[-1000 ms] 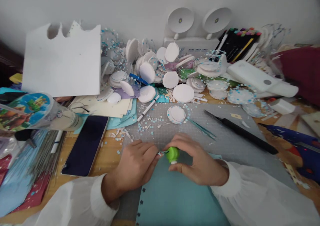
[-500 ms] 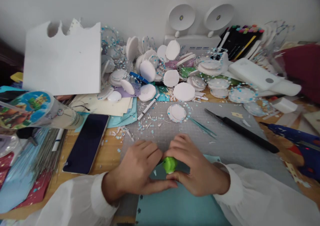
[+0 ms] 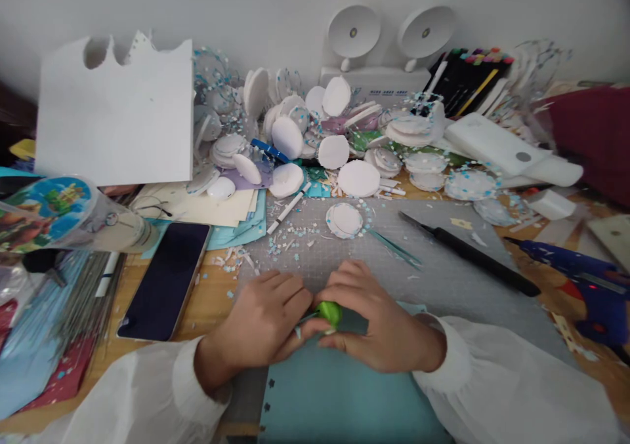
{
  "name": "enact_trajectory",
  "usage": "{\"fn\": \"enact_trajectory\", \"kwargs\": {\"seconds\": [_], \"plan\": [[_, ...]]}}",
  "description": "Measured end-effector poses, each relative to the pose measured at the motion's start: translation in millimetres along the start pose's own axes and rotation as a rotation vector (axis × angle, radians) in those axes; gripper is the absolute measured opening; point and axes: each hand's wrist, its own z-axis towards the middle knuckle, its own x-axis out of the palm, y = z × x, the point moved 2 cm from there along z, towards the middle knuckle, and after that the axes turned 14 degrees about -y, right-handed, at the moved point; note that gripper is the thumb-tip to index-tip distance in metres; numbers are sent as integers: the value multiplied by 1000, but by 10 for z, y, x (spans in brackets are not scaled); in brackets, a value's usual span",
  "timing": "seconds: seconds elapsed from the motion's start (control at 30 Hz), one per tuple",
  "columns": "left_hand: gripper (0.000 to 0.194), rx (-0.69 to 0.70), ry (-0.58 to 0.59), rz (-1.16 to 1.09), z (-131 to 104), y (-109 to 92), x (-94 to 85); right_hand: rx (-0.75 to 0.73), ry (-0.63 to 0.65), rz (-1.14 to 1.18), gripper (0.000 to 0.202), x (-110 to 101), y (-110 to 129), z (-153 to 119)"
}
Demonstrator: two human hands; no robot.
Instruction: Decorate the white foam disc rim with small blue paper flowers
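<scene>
A small green object, seemingly a paper punch (image 3: pixel 329 313), is gripped between the fingers and thumb of my right hand (image 3: pixel 377 319). Beside it on the left, my left hand (image 3: pixel 270 318) is closed, its thumb against the punch and its fingers at the paper's edge. Under both hands lies a teal sheet of paper (image 3: pixel 344 398), with small flower-shaped holes down its left edge. The paper's top edge is partly hidden by the hands and the punch. A round white disc (image 3: pixel 344 220) rests on the grey mat (image 3: pixel 315 254) beyond my hands, with blue-green tweezers (image 3: pixel 395 247) beside it.
A black cutting tool (image 3: pixel 485 260) and a blue glue gun (image 3: pixel 581 273) lie to the right. The phone (image 3: pixel 165 281) and a lidded cup (image 3: pixel 73 214) are on the left. White discs (image 3: pixel 359 178), a twin-headed lamp (image 3: pixel 374 83) and a white board (image 3: pixel 115 116) stand behind.
My left thumb has drawn in and up against the green punch. The punch sits slightly higher and is tilted, more covered by my fingers. The whole view has shifted a little.
</scene>
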Motion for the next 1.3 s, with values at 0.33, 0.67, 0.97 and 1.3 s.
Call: {"fn": "enact_trajectory", "kwargs": {"seconds": [0.33, 0.67, 0.97, 1.3], "plan": [[39, -28, -45, 67, -57, 35, 2, 54, 19, -15, 26, -83, -54, 4], [53, -193, 29, -118, 28, -21, -29, 33, 48, -45, 13, -23, 4, -14], [36, -91, 63, -122, -24, -57, 15, -19, 26, -74, 15, 14, 7, -22], [29, -57, -114, -34, -20, 15, 2, 71, -33, -25, 26, -54, -51, -8]]}}
